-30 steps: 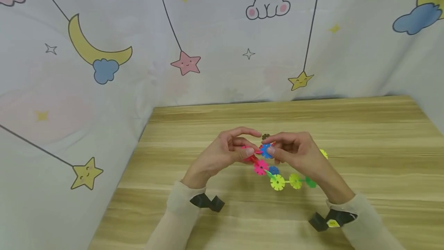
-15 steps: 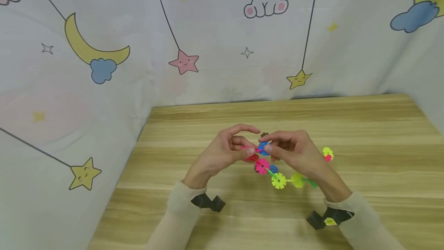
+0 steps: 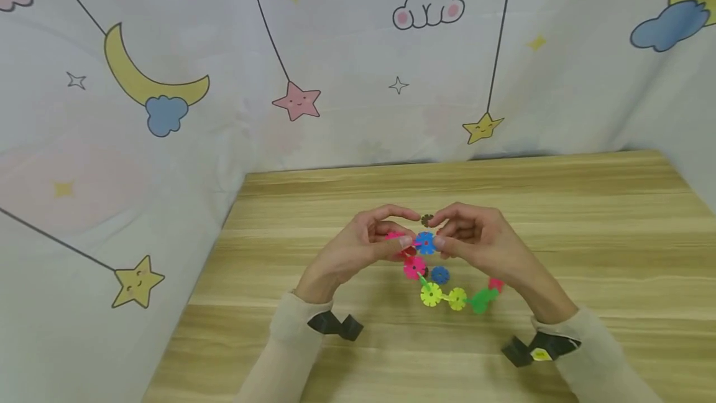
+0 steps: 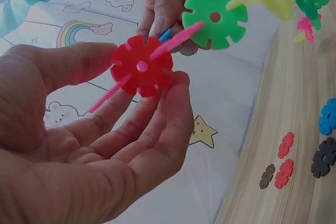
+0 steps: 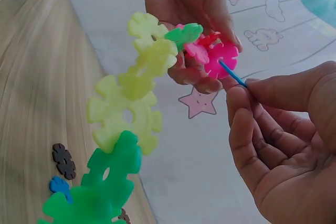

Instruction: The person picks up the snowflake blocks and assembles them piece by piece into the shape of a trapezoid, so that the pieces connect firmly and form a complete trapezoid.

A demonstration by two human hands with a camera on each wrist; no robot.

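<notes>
- Left hand (image 3: 369, 238), centre of head frame: thumb and fingertips pinched a red disc (image 4: 152, 80) by its rim.
- Right hand (image 3: 472, 232), just right of it: thumb and finger pinched a slotted blue disc (image 5: 232, 73), seen edge-on in the right wrist frame.
- The blue disc met a bright pink disc (image 5: 214, 68) at the end near the left hand; slot depth could not be judged, the contact being small and partly covered.
- Disc chain (image 3: 461, 301) curved below both hands, centre to lower right of centre in head frame: pink, light green, two yellow, darker green, then pink beside the right wrist.
- Worktop (image 3: 279, 204): a loose blue disc (image 3: 436, 272) lay inside the curve; a dark brown disc (image 3: 424, 221) showed between the fingertips.
- Left wrist frame, lower right: two loose red discs (image 4: 284, 173) and a black disc (image 4: 321, 161).
- Printed cloth (image 3: 347, 36) filled the upper head frame.
</notes>
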